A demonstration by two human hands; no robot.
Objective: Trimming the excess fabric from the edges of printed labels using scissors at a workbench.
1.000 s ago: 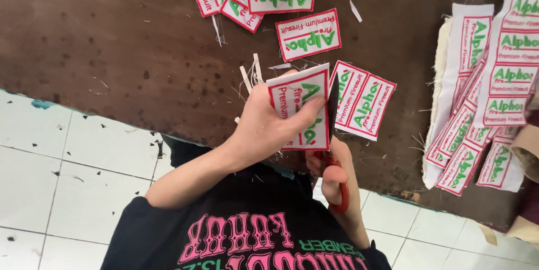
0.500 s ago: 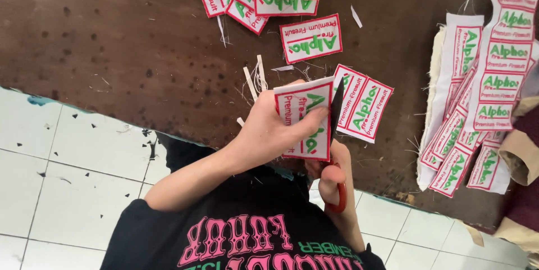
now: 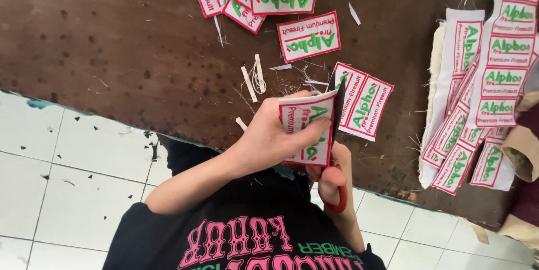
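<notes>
Trimming an embroidered patch (image 3: 306, 129): left hand (image 3: 269, 138) pinches it flat, right hand (image 3: 331, 177) grips red-handled scissors (image 3: 338, 135). Vs half a sec ago, blades now sit along the patch's 3 o'clock edge, so the cut looks underway. Loose patch (image 3: 364, 101) lies just beside at 2 o'clock on the brown table (image 3: 112, 51), w/ offcut strips (image 3: 252, 76) at 11.

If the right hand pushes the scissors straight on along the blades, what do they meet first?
Judging loosely, the right hand drives the scissors up along the held patch's edge; beyond that, probably the loose patch on the table.
</notes>
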